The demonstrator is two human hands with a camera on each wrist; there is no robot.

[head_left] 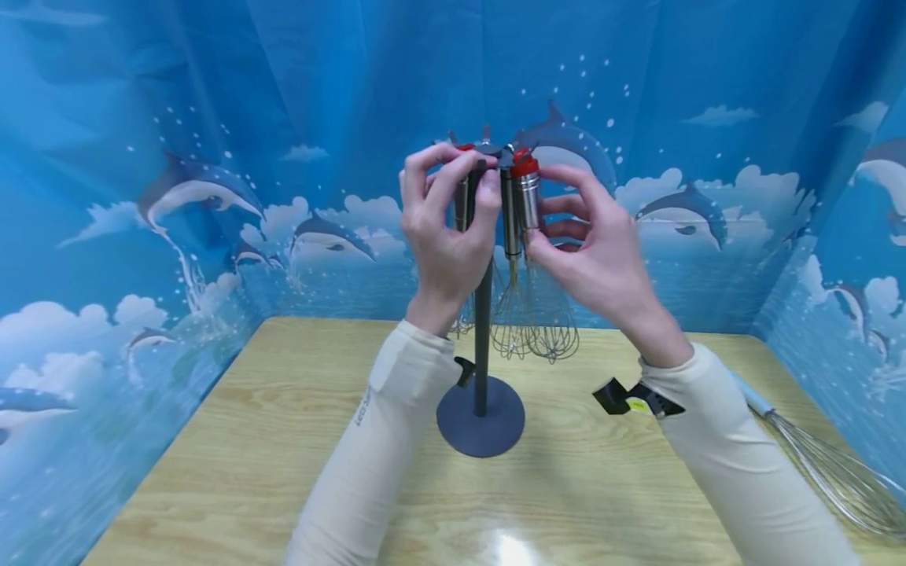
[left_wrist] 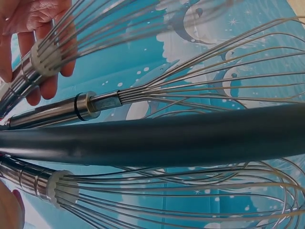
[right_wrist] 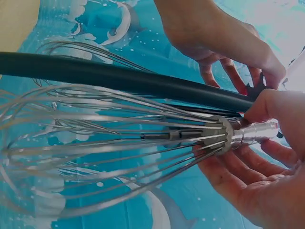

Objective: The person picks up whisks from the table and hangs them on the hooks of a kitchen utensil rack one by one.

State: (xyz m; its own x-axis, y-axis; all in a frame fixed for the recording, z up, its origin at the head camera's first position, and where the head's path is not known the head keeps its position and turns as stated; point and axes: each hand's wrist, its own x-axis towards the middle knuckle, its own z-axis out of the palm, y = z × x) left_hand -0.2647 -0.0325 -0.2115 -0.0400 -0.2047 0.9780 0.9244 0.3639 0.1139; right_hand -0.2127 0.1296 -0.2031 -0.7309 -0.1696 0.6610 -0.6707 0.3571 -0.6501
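A dark grey stand [head_left: 482, 338] with a round base rises mid-table, and three wire whisks hang from its top hooks. My left hand [head_left: 463, 185] curls round the handle of the left whisk [head_left: 461, 200], close against the pole's top. My right hand [head_left: 543, 220] pinches the steel handle of the red-capped right whisk [head_left: 526, 192] between thumb and fingers. The middle whisk [head_left: 511, 224] hangs free between them. The right wrist view shows the held handle [right_wrist: 250, 132], my right hand [right_wrist: 259, 143] and the pole [right_wrist: 119, 76]. The pole [left_wrist: 167, 138] also crosses the left wrist view, between whisk handles.
A larger whisk [head_left: 831, 468] with a pale blue handle lies on the wooden table [head_left: 248, 440] at the right edge. Blue dolphin-print curtains close in the back and both sides. The stand's base [head_left: 481, 424] sits between my forearms.
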